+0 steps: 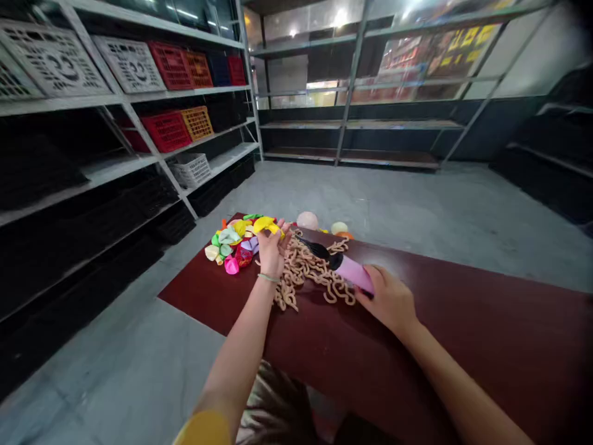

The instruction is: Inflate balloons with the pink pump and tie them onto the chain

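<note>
Left grip (271, 253) pinches a yellow balloon (264, 224), right grip (388, 300) clasps a pink-and-black tool (356, 275); limp balloons (228, 236) cover the surface's (491, 309) corner, rounded balloons (307, 220) beyond look inflated.

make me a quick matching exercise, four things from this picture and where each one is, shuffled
1. pink-and-black tool
2. yellow piece
3. beige curly strands
4. red crates

A. on the shelves
B. heaped on the table
C. in the grip of the right hand
D. at the left hand

Pairs: 1-C, 2-D, 3-B, 4-A
</note>
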`<state>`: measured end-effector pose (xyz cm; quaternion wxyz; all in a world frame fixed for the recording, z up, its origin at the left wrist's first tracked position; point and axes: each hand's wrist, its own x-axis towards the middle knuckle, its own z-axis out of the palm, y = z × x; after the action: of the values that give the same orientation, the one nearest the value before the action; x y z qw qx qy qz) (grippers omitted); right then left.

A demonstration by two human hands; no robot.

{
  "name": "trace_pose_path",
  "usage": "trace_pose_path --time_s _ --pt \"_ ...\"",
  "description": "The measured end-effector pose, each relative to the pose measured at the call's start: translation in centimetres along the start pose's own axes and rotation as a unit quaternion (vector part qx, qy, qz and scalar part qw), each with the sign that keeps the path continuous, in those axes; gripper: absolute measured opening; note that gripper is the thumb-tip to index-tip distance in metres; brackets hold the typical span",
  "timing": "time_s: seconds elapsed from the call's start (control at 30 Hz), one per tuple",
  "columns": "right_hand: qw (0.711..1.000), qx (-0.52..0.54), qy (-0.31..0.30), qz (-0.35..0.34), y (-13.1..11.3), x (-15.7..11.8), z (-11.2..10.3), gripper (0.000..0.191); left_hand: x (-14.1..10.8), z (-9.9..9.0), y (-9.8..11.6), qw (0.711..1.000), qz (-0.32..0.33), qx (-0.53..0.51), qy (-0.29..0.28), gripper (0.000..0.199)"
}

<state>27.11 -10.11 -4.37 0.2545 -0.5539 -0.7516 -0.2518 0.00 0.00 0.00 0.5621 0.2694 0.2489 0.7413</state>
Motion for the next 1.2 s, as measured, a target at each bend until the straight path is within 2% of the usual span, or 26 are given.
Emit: trace_pose_path --time_s 0.13,0.3,0.6,0.87,1.1,1.2 --pt "1.0 0.005 -0.012 -0.012 -0.5 0.0 -0.1 0.044 -0.6 0.8 -0.3 1.0 -0.023 0.01 -0.016 0.048" --pt "0.999 0.024 -0.026 -0.011 -0.9 0.1 -0.3 0.043 -1.1 1.4 -0.7 1.0 -0.019 0.005 -0.019 0.054" --pt "0.999 0.026 -0.035 -0.004 -0.9 0.1 -0.3 0.044 -1.1 1.2 -1.5 0.999 0.035 0.023 0.0 0.052" --pt "0.998 0.047 -0.043 -0.003 -0.8 0.1 -0.3 0.043 -1.4 1.6 -1.4 0.999 0.027 0.042 -0.008 0.048" --pt "0.998 0.051 -0.041 -0.003 -0.9 0.1 -0.2 0.044 -1.8 1.8 -1.9 0.996 0.018 0.078 -0.033 0.057" --pt "0.998 0.052 -0.037 -0.003 -1.0 0.2 -0.2 0.044 -2.1 2.0 -2.1 0.994 0.019 0.093 -0.049 0.067"
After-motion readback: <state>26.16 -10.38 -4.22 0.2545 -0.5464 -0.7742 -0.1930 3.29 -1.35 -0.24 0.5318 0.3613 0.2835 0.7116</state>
